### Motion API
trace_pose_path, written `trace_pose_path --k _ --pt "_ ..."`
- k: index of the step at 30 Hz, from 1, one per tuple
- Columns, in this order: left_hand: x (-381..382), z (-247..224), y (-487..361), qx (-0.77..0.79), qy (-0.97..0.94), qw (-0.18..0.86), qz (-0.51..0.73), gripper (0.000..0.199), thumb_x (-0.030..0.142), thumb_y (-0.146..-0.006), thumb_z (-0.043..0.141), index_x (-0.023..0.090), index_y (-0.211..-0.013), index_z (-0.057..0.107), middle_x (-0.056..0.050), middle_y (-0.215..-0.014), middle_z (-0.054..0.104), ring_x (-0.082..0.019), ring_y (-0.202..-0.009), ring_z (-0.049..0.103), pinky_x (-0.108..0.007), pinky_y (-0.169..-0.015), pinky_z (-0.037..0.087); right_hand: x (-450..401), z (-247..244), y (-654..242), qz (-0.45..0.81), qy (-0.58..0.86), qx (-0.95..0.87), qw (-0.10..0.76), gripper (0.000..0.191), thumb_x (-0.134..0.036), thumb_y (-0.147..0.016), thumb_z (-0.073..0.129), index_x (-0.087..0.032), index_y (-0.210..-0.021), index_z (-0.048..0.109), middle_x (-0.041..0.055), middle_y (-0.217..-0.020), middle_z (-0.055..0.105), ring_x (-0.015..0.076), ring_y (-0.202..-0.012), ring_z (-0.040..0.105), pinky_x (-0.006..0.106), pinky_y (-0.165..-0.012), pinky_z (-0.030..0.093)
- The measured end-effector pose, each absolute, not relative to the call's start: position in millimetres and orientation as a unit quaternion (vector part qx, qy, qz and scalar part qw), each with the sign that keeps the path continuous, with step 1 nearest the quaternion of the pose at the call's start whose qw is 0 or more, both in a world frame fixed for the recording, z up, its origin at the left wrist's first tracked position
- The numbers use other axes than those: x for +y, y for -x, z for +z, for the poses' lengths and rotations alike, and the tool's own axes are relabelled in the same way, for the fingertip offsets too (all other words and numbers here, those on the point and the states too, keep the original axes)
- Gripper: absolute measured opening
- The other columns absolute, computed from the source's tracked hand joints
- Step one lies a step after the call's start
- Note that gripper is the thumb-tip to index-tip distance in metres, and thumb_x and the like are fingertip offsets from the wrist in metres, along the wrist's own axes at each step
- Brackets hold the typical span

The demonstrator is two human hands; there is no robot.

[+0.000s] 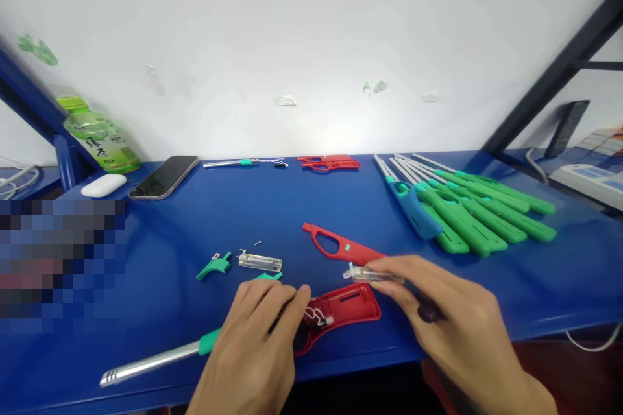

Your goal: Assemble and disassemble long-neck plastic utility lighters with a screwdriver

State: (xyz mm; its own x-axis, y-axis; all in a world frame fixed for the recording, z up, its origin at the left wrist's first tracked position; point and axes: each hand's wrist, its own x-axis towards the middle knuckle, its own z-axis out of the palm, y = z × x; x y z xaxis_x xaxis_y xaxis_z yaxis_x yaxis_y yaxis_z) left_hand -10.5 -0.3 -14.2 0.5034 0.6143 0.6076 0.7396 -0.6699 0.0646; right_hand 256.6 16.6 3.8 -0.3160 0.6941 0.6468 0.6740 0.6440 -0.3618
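Note:
My left hand (253, 343) closes over an opened red gas-lighter casing half (354, 310) at the table's front edge. White wires and a small igniter part show inside it, and a silver tube (156, 362) with a green collar extends leftward. Between the thumb and fingers of my right hand (457, 318) is a clear fuel tank (372, 274), above the casing's right end. A dark, round-ended handle (429, 312) also shows in that hand; its remainder is hidden. Nearby lie a loose red casing half (353, 250), another clear tank (261, 262), a green trigger (214, 266) and a tiny screw (257, 243).
Several green lighters (487, 224) and a blue lighter (416, 211) lie at the right. Along the back are a red casing (335, 162) and a thin metal tube (228, 163). A phone (164, 177), white case (104, 185) and green bottle (102, 139) occupy the back left.

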Motion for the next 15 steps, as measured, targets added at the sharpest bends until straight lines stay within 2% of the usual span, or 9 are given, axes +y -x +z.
trace_pose_path --k 4,9,12,15 --pt "-1 -14 10 -0.399 0.861 0.091 -0.301 0.045 -0.007 -0.099 0.051 0.009 -0.139 0.065 -0.01 -0.114 0.071 -0.022 -0.104 0.063 -0.038 -0.092 0.057 19 4 -255 0.002 0.398 -0.82 0.411 0.019 -0.015 -0.108 0.063 -0.025 -0.123 0.069 0.0008 -0.108 0.083 0.0131 -0.091 0.082 0.019 -0.082 0.061" --pt "-1 -12 3 -0.403 0.846 0.146 -0.318 0.046 0.007 -0.102 0.067 0.007 -0.147 0.06 -0.016 -0.124 0.071 -0.031 -0.118 0.062 -0.046 -0.096 0.054 20 2 -253 -0.022 0.373 -0.842 0.389 0.02 -0.017 -0.109 0.061 -0.023 -0.126 0.069 0.0041 -0.11 0.084 0.017 -0.091 0.084 0.023 -0.076 0.064" --pt "-1 -13 1 -0.395 0.84 0.145 -0.342 0.045 0.0 -0.099 0.066 0.011 -0.142 0.065 -0.013 -0.122 0.073 -0.029 -0.116 0.063 -0.045 -0.096 0.051 20 5 -250 -0.033 0.352 -0.852 0.386 0.017 -0.021 -0.111 0.059 -0.023 -0.122 0.071 0.0029 -0.105 0.086 0.0162 -0.087 0.085 0.02 -0.072 0.065" --pt "-2 -12 2 -0.379 0.846 0.121 -0.356 0.038 0.0 -0.101 0.057 0.014 -0.133 0.07 -0.01 -0.115 0.075 -0.025 -0.11 0.065 -0.041 -0.094 0.05 20 11 -246 -0.023 0.339 -0.852 0.398 0.016 -0.026 -0.112 0.058 -0.023 -0.117 0.072 0.0012 -0.1 0.086 0.013 -0.082 0.084 0.016 -0.071 0.064"
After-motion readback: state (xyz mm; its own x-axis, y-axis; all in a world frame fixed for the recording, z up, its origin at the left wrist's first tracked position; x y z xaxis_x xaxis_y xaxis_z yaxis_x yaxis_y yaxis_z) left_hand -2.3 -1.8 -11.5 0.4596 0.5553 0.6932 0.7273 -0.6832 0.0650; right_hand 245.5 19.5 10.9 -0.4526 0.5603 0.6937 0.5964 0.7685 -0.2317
